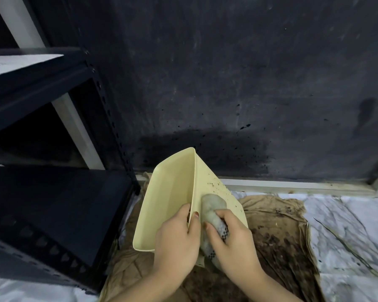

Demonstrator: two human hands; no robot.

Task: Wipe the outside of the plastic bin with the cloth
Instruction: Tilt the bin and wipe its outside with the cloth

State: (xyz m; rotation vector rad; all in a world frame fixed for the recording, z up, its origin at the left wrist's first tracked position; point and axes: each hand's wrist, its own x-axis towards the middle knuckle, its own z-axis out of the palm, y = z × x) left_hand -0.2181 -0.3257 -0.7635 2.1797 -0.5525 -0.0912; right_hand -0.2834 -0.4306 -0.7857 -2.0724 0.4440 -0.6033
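Here the pale yellow plastic bin (172, 192) is tipped on its side over a soiled brown rag (277, 227) spread on the floor, just beside a black metal shelving unit (59, 192) and in front of a dark, splattered wall (249, 83). The left hand (177, 238) pinches the bin's near rim, fingers curled inside and thumb pressed on the outer face, so the bin is braced with that outer wall turned up and to the right. The right hand (234, 240) is closed around a bunched grey cloth (212, 212), whose rounded end lies flat against the outer wall. Dark specks dot the wall above and to the right of the cloth, toward the bin's base, so that patch looks unwiped. To do this step well, I would judge that the cloth should travel in overlapping strokes away from the rim through the speckled area, with firm, even pressure, while the left hand resists the push so the thin wall does not flex or slide. Refolding the cloth to a fresher face would help lift the specks rather than smear them. The remaining sides are hidden, so their condition cannot be told; turning the bin will likely be needed.
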